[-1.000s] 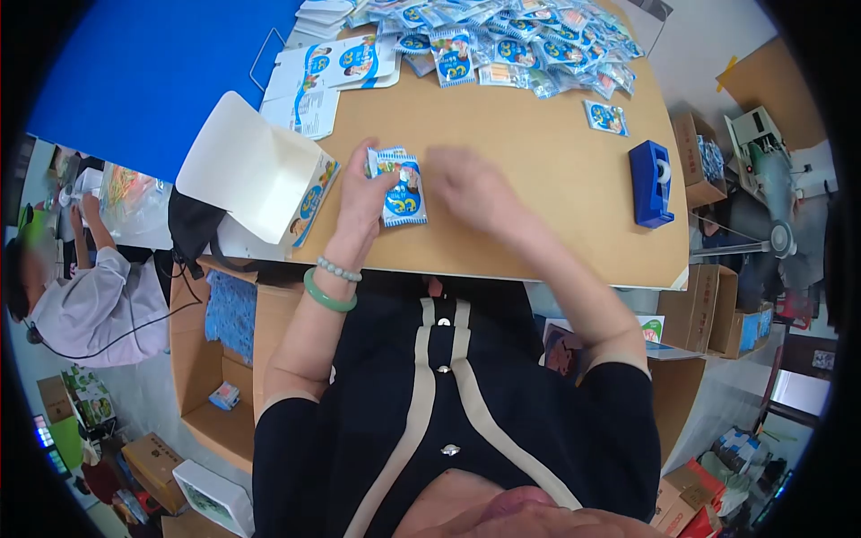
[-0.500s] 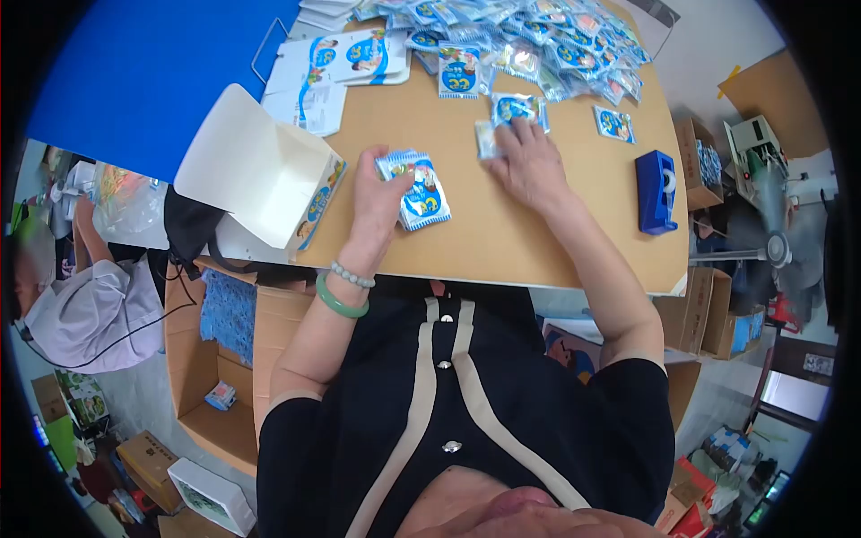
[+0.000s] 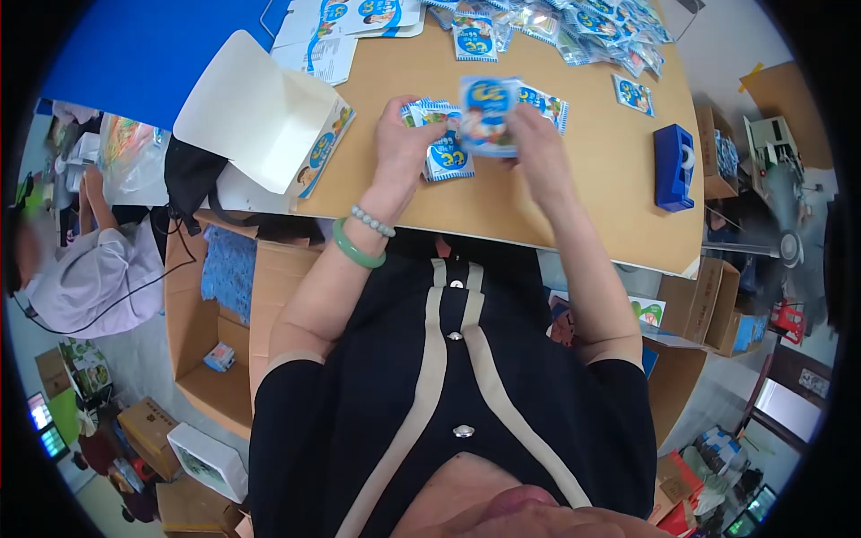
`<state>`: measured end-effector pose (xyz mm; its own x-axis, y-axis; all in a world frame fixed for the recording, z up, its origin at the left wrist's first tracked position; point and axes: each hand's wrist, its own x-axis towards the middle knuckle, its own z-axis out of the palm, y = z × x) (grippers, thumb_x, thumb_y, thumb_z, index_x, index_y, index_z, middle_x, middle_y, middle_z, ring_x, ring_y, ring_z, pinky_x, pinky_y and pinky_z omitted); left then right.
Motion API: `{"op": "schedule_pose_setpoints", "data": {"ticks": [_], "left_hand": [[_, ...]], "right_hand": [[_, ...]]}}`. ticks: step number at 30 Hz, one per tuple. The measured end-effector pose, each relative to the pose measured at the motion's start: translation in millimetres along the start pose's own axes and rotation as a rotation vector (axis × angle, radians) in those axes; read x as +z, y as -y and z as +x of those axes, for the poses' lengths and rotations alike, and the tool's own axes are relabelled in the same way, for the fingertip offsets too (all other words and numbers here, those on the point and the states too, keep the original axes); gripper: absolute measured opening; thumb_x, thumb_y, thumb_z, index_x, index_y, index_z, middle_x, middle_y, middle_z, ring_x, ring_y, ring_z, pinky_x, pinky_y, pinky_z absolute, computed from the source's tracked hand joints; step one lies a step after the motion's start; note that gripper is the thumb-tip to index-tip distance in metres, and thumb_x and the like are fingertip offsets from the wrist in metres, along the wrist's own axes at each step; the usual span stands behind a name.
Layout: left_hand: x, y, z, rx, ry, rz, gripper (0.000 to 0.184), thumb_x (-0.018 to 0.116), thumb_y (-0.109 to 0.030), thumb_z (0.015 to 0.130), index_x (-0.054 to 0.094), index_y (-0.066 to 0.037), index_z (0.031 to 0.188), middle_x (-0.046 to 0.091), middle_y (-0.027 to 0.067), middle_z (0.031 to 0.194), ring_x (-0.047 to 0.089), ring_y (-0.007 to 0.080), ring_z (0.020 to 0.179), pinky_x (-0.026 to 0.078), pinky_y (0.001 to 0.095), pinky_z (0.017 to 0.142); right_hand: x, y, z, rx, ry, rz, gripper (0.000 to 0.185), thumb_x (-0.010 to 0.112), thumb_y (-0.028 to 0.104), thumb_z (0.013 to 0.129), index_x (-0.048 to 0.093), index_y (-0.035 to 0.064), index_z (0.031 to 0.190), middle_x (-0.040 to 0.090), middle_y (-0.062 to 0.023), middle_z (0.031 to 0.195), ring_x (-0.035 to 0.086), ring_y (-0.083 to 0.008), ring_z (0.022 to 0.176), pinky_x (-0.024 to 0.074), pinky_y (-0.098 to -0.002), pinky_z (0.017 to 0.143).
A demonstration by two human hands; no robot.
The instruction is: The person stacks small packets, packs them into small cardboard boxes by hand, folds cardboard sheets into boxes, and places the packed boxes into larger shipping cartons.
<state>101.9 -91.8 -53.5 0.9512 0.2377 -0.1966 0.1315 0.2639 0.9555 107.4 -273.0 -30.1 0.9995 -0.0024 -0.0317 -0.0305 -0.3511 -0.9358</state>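
My left hand (image 3: 401, 143) is closed round a small stack of blue-and-white packets (image 3: 448, 154), its thumb on top. Close beside it, my right hand (image 3: 538, 152) grips another packet (image 3: 487, 115), held up and smeared by motion. A further packet (image 3: 549, 105) shows just behind my right fingers; whether it is held or lies on the table I cannot tell. To the left of my hands an open white carton (image 3: 260, 117) lies with its flap raised, its inside facing me. A heap of similar packets (image 3: 601, 31) covers the far side of the table.
A blue tape dispenser (image 3: 674, 169) stands at the table's (image 3: 619, 215) right edge. One packet (image 3: 633, 94) lies apart near it. Flat printed cartons (image 3: 314, 54) are at the far left. Below the table is an open cardboard box (image 3: 202, 377); a person in a white shirt (image 3: 99, 278) sits left.
My right hand has lifted a packet off the table and brought it left, next to the stack in my left hand. The whole view has shifted, with the table higher in it.
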Motion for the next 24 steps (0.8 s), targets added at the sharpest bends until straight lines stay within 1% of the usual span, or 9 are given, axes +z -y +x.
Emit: {"op": "schedule_pose_setpoints", "data": {"ticks": [3, 6, 11, 14, 15, 18, 21, 22, 24], "left_hand": [[5.1, -0.3, 2.0, 0.086, -0.014, 0.014, 0.049, 0.070, 0.005, 0.078, 0.050, 0.003, 0.122, 0.063, 0.0131, 0.105, 0.065, 0.0169, 0.089, 0.056, 0.0299, 0.073], [-3.2, -1.6, 5.2, -0.006, 0.100, -0.062, 0.045, 0.071, 0.002, 0.080, 0.052, 0.001, 0.120, 0.064, 0.0106, 0.101, 0.064, 0.0142, 0.088, 0.054, 0.0284, 0.072], [-3.4, 1.1, 6.9, 0.003, 0.123, -0.016, 0.048, 0.072, 0.003, 0.078, 0.053, 0.001, 0.122, 0.064, 0.0096, 0.102, 0.065, 0.0155, 0.089, 0.055, 0.0264, 0.074], [4.1, 4.5, 4.7, 0.129, -0.009, 0.384, 0.051, 0.071, 0.005, 0.075, 0.053, 0.002, 0.122, 0.064, 0.0107, 0.103, 0.066, 0.0162, 0.089, 0.056, 0.0272, 0.073], [7.1, 5.0, 4.9, 0.128, 0.003, 0.379, 0.051, 0.071, 0.005, 0.075, 0.053, 0.002, 0.122, 0.064, 0.0107, 0.103, 0.066, 0.0162, 0.089, 0.056, 0.0272, 0.073], [7.6, -0.3, 5.0, 0.072, -0.033, 0.363, 0.052, 0.071, 0.007, 0.073, 0.053, 0.002, 0.122, 0.065, 0.0124, 0.103, 0.067, 0.0173, 0.088, 0.057, 0.0284, 0.073], [7.5, -3.1, 5.4, 0.045, -0.036, 0.308, 0.053, 0.070, 0.008, 0.072, 0.053, 0.002, 0.122, 0.065, 0.0134, 0.104, 0.068, 0.0182, 0.089, 0.058, 0.0291, 0.073], [8.8, -2.1, 4.6, 0.029, -0.033, 0.279, 0.053, 0.070, 0.008, 0.072, 0.053, 0.002, 0.122, 0.064, 0.0138, 0.105, 0.068, 0.0187, 0.090, 0.058, 0.0295, 0.073], [11.2, 2.0, 4.7, 0.031, -0.041, 0.266, 0.053, 0.070, 0.006, 0.072, 0.054, 0.002, 0.121, 0.065, 0.0149, 0.105, 0.068, 0.0201, 0.090, 0.057, 0.0311, 0.074]], "right_hand": [[28.6, -3.5, 0.0, -0.013, 0.047, -0.090, 0.015, 0.053, 0.017, 0.096, 0.058, 0.0026, 0.096, 0.067, -0.0173, 0.089, 0.064, -0.0346, 0.072, 0.0529, -0.0424, 0.067], [38.6, 3.5, -3.2, -0.128, 0.065, -0.667, 0.015, 0.054, 0.017, 0.094, 0.058, 0.0041, 0.101, 0.067, -0.0205, 0.089, 0.066, -0.0384, 0.076, 0.0526, -0.0456, 0.069], [44.5, 11.3, -7.5, -0.107, 0.153, -0.809, 0.019, 0.056, 0.018, 0.092, 0.057, 0.0070, 0.108, 0.067, -0.0208, 0.089, 0.067, -0.0380, 0.080, 0.0522, -0.0486, 0.071], [43.9, 8.5, -10.1, -0.218, 0.184, -0.905, 0.019, 0.057, 0.018, 0.090, 0.056, 0.0057, 0.105, 0.068, -0.0171, 0.093, 0.067, -0.0356, 0.087, 0.0531, -0.0465, 0.072], [36.6, 6.2, -7.9, -0.210, 0.175, -0.911, 0.019, 0.057, 0.018, 0.090, 0.056, 0.0057, 0.105, 0.068, -0.0171, 0.093, 0.067, -0.0356, 0.087, 0.0531, -0.0465, 0.072], [-2.2, -6.9, 15.9, -0.632, -0.259, -0.923, 0.017, 0.058, 0.018, 0.090, 0.056, 0.0050, 0.101, 0.068, -0.0112, 0.100, 0.065, -0.0325, 0.096, 0.0539, -0.0438, 0.071], [-42.4, -48.9, 48.6, -0.735, -0.288, -0.985, 0.017, 0.058, 0.018, 0.090, 0.056, 0.0057, 0.100, 0.066, -0.0063, 0.103, 0.062, -0.0313, 0.101, 0.0537, -0.0434, 0.073], [-43.1, -47.0, 45.3, -0.729, -0.288, -0.987, 0.017, 0.058, 0.018, 0.090, 0.056, 0.0057, 0.100, 0.066, -0.0063, 0.103, 0.062, -0.0313, 0.101, 0.0537, -0.0434, 0.073], [-44.9, -40.8, 41.0, -0.575, -0.126, -1.101, 0.016, 0.057, 0.019, 0.092, 0.057, 0.0066, 0.102, 0.067, -0.0069, 0.104, 0.063, -0.0332, 0.098, 0.0530, -0.0454, 0.074]]}}
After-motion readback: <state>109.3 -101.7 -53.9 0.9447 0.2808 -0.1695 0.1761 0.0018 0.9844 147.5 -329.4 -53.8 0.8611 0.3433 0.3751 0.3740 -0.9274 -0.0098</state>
